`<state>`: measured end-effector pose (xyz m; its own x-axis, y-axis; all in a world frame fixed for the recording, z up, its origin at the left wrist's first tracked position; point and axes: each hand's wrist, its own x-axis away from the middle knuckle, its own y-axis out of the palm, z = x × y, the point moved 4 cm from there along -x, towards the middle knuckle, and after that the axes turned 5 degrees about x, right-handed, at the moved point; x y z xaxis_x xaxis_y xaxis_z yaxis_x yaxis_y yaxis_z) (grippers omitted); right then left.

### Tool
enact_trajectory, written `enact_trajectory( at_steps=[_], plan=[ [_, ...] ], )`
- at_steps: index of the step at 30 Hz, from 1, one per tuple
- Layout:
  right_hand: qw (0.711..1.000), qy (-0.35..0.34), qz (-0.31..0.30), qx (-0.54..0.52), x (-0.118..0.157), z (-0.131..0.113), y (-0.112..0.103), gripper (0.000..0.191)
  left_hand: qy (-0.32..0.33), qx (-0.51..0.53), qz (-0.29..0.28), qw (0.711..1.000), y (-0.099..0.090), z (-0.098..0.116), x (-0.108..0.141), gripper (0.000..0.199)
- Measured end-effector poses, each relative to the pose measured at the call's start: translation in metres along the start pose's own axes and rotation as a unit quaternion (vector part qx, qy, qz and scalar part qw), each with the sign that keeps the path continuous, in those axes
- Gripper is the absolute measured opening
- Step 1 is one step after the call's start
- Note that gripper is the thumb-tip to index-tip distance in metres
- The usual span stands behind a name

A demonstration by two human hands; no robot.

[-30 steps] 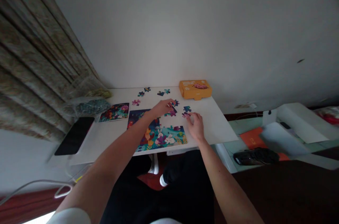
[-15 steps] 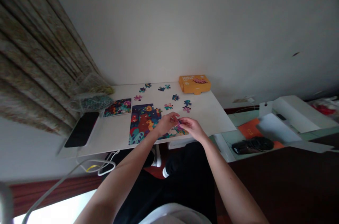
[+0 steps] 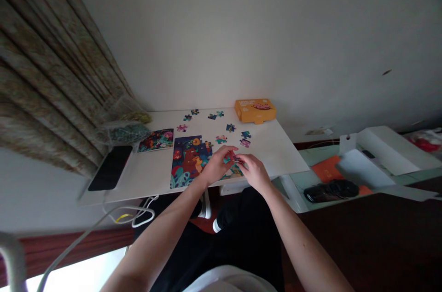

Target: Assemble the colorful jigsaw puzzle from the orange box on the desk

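A partly assembled jigsaw puzzle [image 3: 188,160] lies at the front edge of the white table, showing dark blue, red and green artwork. Over its right part, my left hand [image 3: 218,164] and my right hand [image 3: 254,171] meet with curled fingers. Between the fingertips is a small dark, pinkish puzzle piece [image 3: 236,159], gripped from both sides and partly hidden. Just beyond my hands lie loose pieces, among them a pink and teal one [image 3: 221,139], a purple-pink one [image 3: 245,143] and a dark blue one [image 3: 231,127]. Several others are scattered farther back.
A yellow puzzle box [image 3: 255,111] stands at the back right. On the left are a picture card [image 3: 156,140], a black phone [image 3: 110,167] with a cable and a clear plastic bag [image 3: 124,131]. An opened white box [image 3: 366,167] and a black object [image 3: 331,190] sit right.
My fingertips have drawn closer together around the puzzle piece above the puzzle's right part. The view has shifted slightly; the loose pieces stay in place.
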<state>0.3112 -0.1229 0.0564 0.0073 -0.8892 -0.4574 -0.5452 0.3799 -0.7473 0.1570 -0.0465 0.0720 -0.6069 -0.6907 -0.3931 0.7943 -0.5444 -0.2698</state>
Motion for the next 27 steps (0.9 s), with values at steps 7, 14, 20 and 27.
enact_trajectory(
  at_steps=[7,14,20,27],
  plan=[
    [0.995,0.067,-0.030,-0.063,0.003,-0.002,0.002,0.015,-0.030,-0.036,0.022,0.999,0.004,0.001,0.005,0.041],
    [0.970,0.160,0.001,-0.183,0.002,0.022,0.010,0.028,0.025,-0.095,0.077,0.992,0.016,0.000,0.013,0.028],
    [0.930,0.250,0.042,-0.266,-0.014,0.078,0.021,0.045,0.015,-0.279,-0.070,0.957,0.036,-0.024,0.027,0.018],
    [0.915,0.255,-0.050,-0.307,-0.047,0.097,0.037,0.038,0.045,-0.392,-0.118,0.911,0.049,-0.026,0.035,0.032]
  ],
)
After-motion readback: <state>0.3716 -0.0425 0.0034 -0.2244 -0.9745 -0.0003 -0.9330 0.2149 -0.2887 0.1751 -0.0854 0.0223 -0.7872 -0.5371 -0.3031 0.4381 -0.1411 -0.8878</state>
